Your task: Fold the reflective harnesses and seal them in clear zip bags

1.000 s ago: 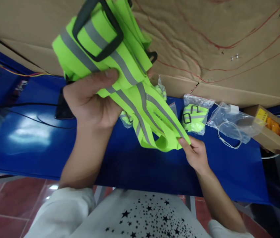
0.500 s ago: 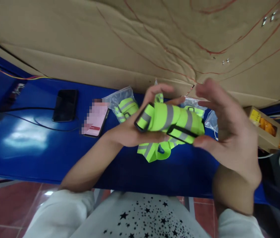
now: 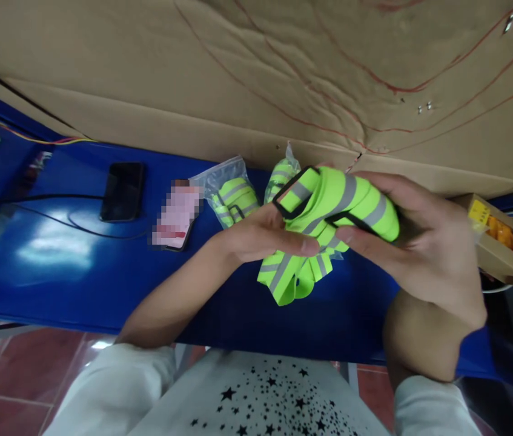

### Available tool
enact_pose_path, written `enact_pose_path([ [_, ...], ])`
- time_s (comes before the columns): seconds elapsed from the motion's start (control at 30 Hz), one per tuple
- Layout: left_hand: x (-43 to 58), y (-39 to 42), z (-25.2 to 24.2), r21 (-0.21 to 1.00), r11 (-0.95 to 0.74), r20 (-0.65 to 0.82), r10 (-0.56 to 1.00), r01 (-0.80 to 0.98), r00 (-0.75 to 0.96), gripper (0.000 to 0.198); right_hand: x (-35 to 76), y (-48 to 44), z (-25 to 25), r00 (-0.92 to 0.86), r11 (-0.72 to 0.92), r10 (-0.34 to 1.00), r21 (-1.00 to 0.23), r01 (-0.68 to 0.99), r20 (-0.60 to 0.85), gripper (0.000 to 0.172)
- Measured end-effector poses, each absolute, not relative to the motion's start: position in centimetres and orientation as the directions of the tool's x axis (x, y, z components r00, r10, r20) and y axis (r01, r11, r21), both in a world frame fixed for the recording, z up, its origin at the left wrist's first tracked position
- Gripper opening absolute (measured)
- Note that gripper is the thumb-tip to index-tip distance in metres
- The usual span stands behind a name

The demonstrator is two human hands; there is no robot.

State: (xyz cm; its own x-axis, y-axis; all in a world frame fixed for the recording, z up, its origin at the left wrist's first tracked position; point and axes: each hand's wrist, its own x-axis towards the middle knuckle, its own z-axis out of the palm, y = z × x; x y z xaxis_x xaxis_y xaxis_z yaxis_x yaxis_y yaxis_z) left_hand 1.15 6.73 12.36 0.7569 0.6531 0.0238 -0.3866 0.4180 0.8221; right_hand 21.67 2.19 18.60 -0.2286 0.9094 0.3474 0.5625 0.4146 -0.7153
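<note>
A neon-green reflective strap bundle (image 3: 333, 203) with grey stripes and black plastic buckles is held above the blue table (image 3: 69, 266). My right hand (image 3: 420, 242) wraps around its right end, thumb underneath. My left hand (image 3: 265, 236) pinches the bundle from below at its middle, fingers closed on the fabric. Loose loops of the strap (image 3: 290, 275) hang down from under the bundle toward the table.
Two clear bags holding folded green straps (image 3: 233, 197) lie behind my hands. A black phone (image 3: 122, 191) and a second phone with a lit screen (image 3: 177, 218) rest to the left, with a black cable. A cardboard box (image 3: 495, 233) sits at right. Cardboard sheets line the back.
The strap went from spread out and held high in my left hand to a rolled bundle held low in both hands. My right hand has closed round its right end.
</note>
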Motion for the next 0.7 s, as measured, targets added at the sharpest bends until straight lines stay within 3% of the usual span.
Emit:
enact_pose_path([
  [0.1, 2.0, 6.7, 11.8, 0.911, 0.335, -0.001, 0.585, -0.241, 0.811, 0.038, 21.5, 2.0, 18.4, -0.079, 0.426, 0.886, -0.736, 0.526, 0.456, 0.044],
  [0.17, 2.4, 6.5, 11.4, 0.911, 0.338, -0.016, 0.603, -0.237, 0.798, 0.030, 21.3, 1.8, 18.3, -0.055, 0.440, 0.861, -0.685, 0.581, 0.506, 0.045],
  [0.3, 2.0, 6.2, 11.2, 0.831, 0.495, -0.155, 0.643, -0.254, 0.750, 0.036, 21.1, 1.9, 17.8, -0.216, 0.518, 0.783, -0.421, 0.745, 0.583, 0.050],
  [0.43, 1.0, 6.1, 11.3, 0.772, 0.526, -0.070, 0.629, -0.357, 0.775, 0.054, 21.3, 2.7, 16.7, -0.413, 0.663, 0.646, -0.202, 0.721, 0.642, 0.047],
  [0.57, 1.1, 6.1, 11.5, 0.785, 0.453, -0.034, 0.713, -0.422, 0.701, 0.058, 21.4, 3.7, 15.9, -0.454, 0.719, 0.620, -0.231, 0.656, 0.640, 0.042],
  [0.7, 1.9, 6.2, 11.7, 0.880, 0.251, 0.066, 0.776, -0.403, 0.628, 0.058, 21.5, 4.3, 15.7, -0.455, 0.737, 0.633, -0.308, 0.601, 0.626, 0.043],
])
